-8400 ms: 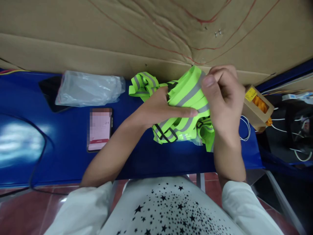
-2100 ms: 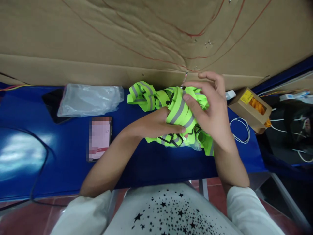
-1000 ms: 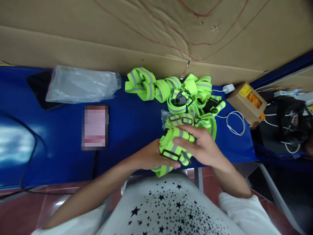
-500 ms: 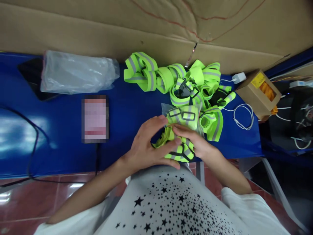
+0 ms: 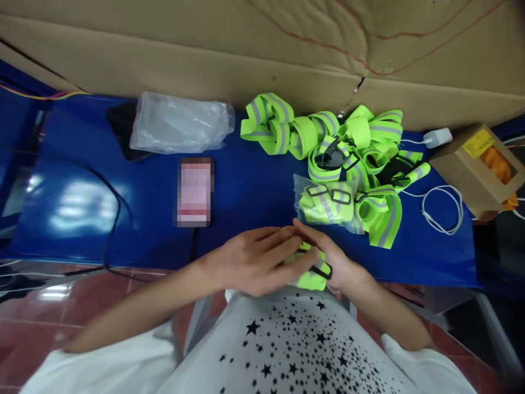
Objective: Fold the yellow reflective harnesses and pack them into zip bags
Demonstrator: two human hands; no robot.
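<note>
Close to my body, both hands are wrapped round a folded bundle of neon-yellow reflective strap (image 5: 314, 280) with black buckles. My left hand (image 5: 256, 262) lies over its left side and top, fingers closed across it. From the right, my right hand (image 5: 334, 257) grips the bundle, its fingers partly hidden behind it. Just beyond my hands a clear plastic bag (image 5: 328, 205) lies on the table with a similar folded strap inside. Behind it, a loose pile of neon-yellow reflective straps (image 5: 356, 148) with black buckles spreads out.
On the blue table (image 5: 246, 191) are a stack of clear plastic bags (image 5: 180, 123) over a dark flat object (image 5: 118, 128), and a phone with a blurred screen (image 5: 194, 191). A cardboard box (image 5: 479, 169), a white cable (image 5: 443, 210) and a white charger (image 5: 437, 137) lie right.
My left hand has closed over the strap bundle, fingers now wrapped across its top. Both hands have drawn the bundle slightly toward my body, away from the bagged strap. The view has shifted left.
</note>
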